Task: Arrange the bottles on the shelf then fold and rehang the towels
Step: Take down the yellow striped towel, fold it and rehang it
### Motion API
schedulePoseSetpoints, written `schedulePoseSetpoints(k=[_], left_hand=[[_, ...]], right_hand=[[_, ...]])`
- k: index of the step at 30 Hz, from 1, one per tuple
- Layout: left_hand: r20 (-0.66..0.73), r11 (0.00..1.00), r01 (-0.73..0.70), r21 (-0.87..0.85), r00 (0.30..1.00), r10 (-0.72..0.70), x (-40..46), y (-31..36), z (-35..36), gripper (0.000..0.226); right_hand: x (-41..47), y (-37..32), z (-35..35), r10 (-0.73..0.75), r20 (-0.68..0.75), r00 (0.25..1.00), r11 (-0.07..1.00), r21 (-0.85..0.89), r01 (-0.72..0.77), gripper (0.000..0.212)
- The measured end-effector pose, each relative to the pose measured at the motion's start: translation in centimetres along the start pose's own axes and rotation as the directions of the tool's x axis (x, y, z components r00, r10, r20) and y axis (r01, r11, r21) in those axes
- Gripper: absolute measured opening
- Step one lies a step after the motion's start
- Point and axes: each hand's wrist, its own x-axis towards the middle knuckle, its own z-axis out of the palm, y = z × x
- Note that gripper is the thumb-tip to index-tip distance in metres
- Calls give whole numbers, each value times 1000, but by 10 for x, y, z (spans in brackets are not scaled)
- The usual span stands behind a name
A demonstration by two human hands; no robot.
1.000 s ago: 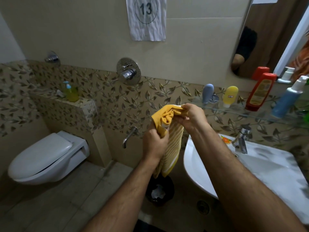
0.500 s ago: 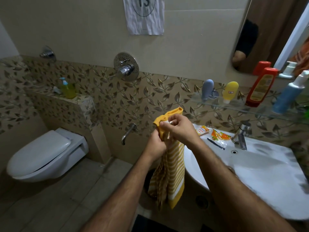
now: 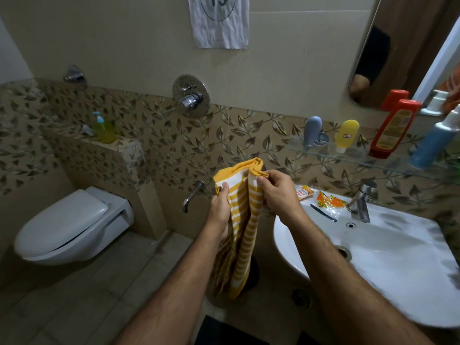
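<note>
Holding a yellow-and-white striped towel (image 3: 242,220) up in both hands in front of the leaf-patterned wall, just left of the white sink (image 3: 388,265).

The left hand (image 3: 220,207) is gripping the towel's left upper edge, its grip closed with the fingers curled round the cloth; the right hand (image 3: 280,192) is pinching the right upper edge between thumb and curled fingers, knuckles up. Both forearms are reaching forward and upward from the bottom of the view. The towel is hanging down between the wrists, folded lengthwise. Four bottles are standing on the glass shelf (image 3: 348,159): grey (image 3: 312,131), yellow (image 3: 346,135), red (image 3: 393,128) and blue (image 3: 433,145).
</note>
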Motion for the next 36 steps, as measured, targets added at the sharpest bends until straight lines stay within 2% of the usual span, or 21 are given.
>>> schedulePoseSetpoints(k=[4,5,7,9,12,13,15,18,20,22,23,24,25,26,27,28,29,31,33,36], left_hand=[[-51,989,-31,143,998,39,16,-9,-6,86],[-43,980,-33,196,998,42,12,-8,-4,85],[2,963,-73,259,997,75,3,-5,3,63],[78,961,-111,253,992,94,-6,-2,10,41],[212,964,-135,227,974,86,-10,-3,11,57],[268,957,-183,223,956,120,-10,-2,9,56],[330,928,-296,228,920,212,-9,1,8,40],[249,913,-319,254,934,257,-3,8,7,16],[234,958,-245,151,950,206,-2,13,9,14],[216,987,-151,59,967,135,-3,18,10,19],[214,992,-120,46,971,107,-3,21,10,21],[228,995,-92,39,970,81,-4,23,10,26],[264,998,-63,6,963,59,-4,26,9,35],[295,999,-41,-26,954,47,-4,30,9,46],[338,998,-10,-60,941,30,-5,33,9,55],[386,996,15,-89,922,21,-5,36,9,59],[427,993,37,-115,904,16,-5,40,10,61],[480,991,51,-121,877,13,-6,46,14,58],[500,996,28,-89,866,20,-5,52,18,50],[493,998,-52,-37,868,64,-5,55,23,47]], right_hand=[[-1,-4,0,-6,25,1000,1000,6,6,17],[-2,-6,2,-19,31,999,1000,10,19,18],[-4,-11,7,-41,33,999,999,19,40,22],[-7,-14,11,-39,53,998,996,79,35,21],[-10,-18,12,-26,94,995,988,151,11,18],[-10,-20,10,-19,111,994,985,172,0,20],[-8,-26,4,27,162,986,961,266,-70,26],[-5,-35,-10,77,258,963,894,410,-181,28],[-3,-32,-22,53,206,977,875,462,-145,28],[-1,-21,-35,44,-12,999,901,433,-34,20],[1,-11,-42,33,-140,990,939,343,18,16],[1,-1,-49,29,-225,974,970,240,27,22],[-1,7,-55,47,-245,968,986,169,-5,41],[-2,15,-62,77,-193,978,986,157,-47,65],[-3,22,-68,109,-84,990,975,203,-90,85],[-4,26,-74,122,61,991,952,274,-134,95],[-6,27,-79,106,202,974,930,326,-169,96],[-10,22,-85,49,332,942,917,358,-173,75],[-13,13,-88,26,283,959,917,375,-135,49],[-16,1,-96,-13,189,982,900,431,-71,33]])
